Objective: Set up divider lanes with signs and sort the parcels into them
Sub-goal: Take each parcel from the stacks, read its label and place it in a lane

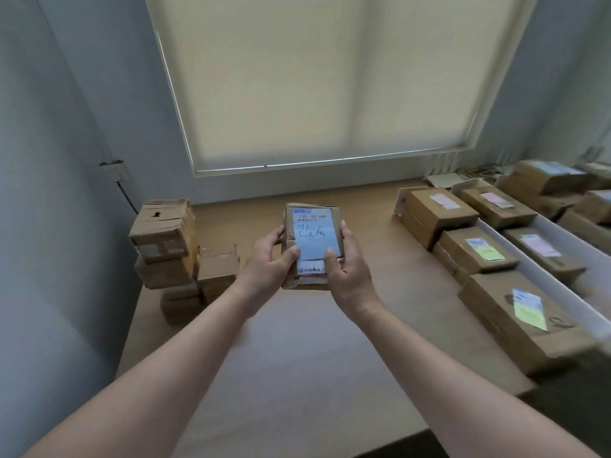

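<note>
Parcel (312,239) was held up above the surface (297,342), label facing up, left hand (271,262) and right hand (344,269) both gripping its sides. Unsorted boxes (172,256) were stacked left; sorted boxes (476,249) sat in lanes right.

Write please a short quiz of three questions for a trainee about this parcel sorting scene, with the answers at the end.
1. True or false: the held parcel is gripped by both the left hand and the right hand.
2. Multiple choice: where is the unsorted stack of boxes? A) at the left end of the table, by the wall; B) under the table; C) inside the white divider lanes.
3. What colour is the label on the middle box in the lane row nearest the person?

Key
1. True; each hand grips one side, with the thumbs on the label face.
2. A.
3. Yellow-green, with a small printed strip above it.
</note>
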Motion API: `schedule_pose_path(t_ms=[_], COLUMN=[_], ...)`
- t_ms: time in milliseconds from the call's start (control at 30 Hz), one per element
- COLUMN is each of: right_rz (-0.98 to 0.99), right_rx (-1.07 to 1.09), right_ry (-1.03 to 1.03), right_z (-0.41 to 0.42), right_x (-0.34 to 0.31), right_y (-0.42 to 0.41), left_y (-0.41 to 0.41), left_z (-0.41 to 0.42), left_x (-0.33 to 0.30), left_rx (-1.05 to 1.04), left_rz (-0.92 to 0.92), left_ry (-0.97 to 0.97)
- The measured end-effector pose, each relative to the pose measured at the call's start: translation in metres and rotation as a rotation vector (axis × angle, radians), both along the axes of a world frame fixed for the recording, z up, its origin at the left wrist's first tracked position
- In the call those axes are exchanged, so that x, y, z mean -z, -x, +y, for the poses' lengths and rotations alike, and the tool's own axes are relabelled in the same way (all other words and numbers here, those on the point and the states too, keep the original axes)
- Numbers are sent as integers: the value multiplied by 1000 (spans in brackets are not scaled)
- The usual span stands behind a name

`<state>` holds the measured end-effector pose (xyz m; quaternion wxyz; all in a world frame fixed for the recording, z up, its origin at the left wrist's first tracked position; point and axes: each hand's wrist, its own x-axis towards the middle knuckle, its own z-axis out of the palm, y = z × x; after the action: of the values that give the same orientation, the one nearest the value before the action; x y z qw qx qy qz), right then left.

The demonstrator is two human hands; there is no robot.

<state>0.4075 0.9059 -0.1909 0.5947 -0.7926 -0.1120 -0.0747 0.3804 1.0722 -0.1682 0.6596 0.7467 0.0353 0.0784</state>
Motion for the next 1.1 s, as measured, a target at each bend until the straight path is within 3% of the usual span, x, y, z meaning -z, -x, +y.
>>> schedule_pose_path(t_ms=[233,433,633,800,1100], right_rz=[-102,-167,-196,-173,-131], right_rx=[230,430,450,488,572], right_ry=[138,193,261,296,272], right_z=[-116,-250,-404,-529,-701], right_x=[-17,-23,-32,-32,-14], right_y=[58,86,101,99,36], left_y=[33,37,33,27,-57], left_z=[-118,-251,-409,-532,-701], left_x=[-14,-25,-14,-15,2], left_rx=[217,273,306,416,525], left_rz=[-82,-293,-420,-374,-343], left_ry=[-74,-339,-346,-294,-411])
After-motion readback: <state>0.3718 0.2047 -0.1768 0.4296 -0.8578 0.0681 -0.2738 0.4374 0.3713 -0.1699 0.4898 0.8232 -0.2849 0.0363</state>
